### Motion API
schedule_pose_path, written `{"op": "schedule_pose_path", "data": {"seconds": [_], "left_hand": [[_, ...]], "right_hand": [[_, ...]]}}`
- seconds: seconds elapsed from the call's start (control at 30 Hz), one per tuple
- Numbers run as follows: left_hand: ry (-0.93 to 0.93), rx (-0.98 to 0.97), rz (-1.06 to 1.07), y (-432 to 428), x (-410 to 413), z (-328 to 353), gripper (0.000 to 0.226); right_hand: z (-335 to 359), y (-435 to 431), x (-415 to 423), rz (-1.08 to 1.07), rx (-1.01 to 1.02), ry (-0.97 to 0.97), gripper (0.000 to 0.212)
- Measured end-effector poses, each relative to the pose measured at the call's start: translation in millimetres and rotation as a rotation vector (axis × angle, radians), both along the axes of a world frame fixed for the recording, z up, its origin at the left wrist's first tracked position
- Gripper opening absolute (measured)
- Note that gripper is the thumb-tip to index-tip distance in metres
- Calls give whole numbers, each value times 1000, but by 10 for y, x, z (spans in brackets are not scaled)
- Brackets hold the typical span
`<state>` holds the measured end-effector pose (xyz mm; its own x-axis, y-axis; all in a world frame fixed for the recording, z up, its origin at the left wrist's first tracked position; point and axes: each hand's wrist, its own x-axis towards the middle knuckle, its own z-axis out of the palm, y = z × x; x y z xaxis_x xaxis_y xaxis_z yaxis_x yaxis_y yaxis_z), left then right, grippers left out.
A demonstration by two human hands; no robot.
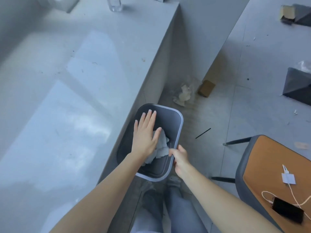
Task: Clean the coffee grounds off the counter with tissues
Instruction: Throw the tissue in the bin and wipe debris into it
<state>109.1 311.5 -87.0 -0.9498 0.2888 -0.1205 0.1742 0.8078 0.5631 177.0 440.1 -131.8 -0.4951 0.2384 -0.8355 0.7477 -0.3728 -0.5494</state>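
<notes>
A grey waste bin is held up beside the edge of the pale grey counter. My right hand grips the bin's near right rim. My left hand hovers flat over the bin's mouth, fingers spread, holding nothing. Crumpled white tissues lie inside the bin, partly hidden under my left hand. A few dark specks of coffee grounds are scattered on the counter's middle.
A clear glass stands at the counter's far end. On the floor lie crumpled paper, a small cardboard box and a black stick. An orange-seated chair with a phone and charger cable stands at right.
</notes>
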Motion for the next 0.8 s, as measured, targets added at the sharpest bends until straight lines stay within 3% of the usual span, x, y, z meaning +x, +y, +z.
{"op": "schedule_pose_path", "data": {"seconds": [0.2,0.53,0.8], "left_hand": [[20,-26,-4,264,-186,-401,55],[-83,-52,-81,631,-89,-2192,58],[-175,-213,-80,493,223,-3268,60]], "right_hand": [[-586,166,66,-44,-42,-86,24],[-2628,516,102,13,-64,-183,27],[-3713,515,109,18,-95,-201,28]]}}
